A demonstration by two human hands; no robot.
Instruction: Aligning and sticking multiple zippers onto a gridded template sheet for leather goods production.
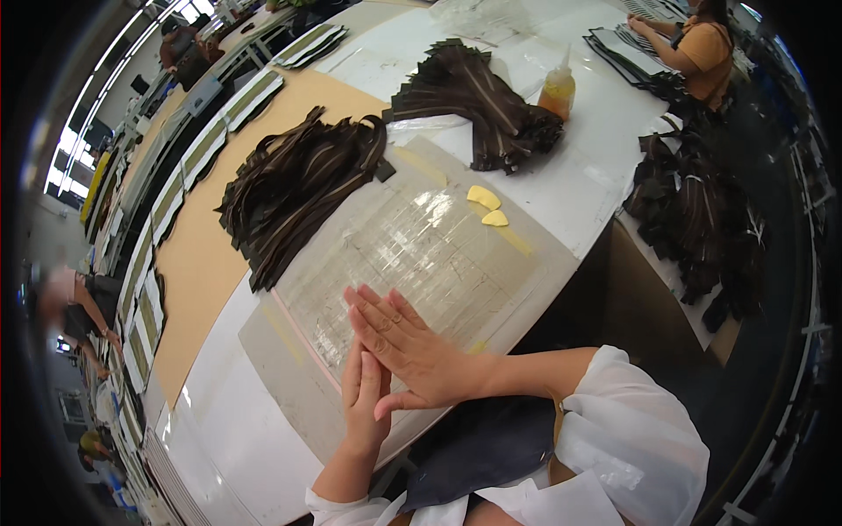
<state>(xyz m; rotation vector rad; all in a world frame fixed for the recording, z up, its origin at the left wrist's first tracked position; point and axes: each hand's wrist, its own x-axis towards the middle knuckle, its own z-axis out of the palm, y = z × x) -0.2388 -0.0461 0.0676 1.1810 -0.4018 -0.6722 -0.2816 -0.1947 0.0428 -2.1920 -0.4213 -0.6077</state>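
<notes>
My right hand (405, 351) lies flat against my left hand (365, 394), fingers stretched out together and thumb apart. The left hand's fingers point up and are partly hidden behind the right. I see nothing held in either. Both are over the near edge of a worn, clear-topped work mat (412, 254) with strips of yellow tape. Two small yellow curved pieces (495, 218) rest on the mat's far right part. Beyond the mat lie a bundle of dark brown zipper-like strips (303, 188) and a second fanned-out bundle (478, 101).
A squeeze bottle of amber liquid (558, 90) stands at the back. More dark strips (697, 210) hang over a support at right. Brown board (210, 228) covers part of the white table (230, 386). A co-worker in orange (702, 53) sits at far right; other people work at left.
</notes>
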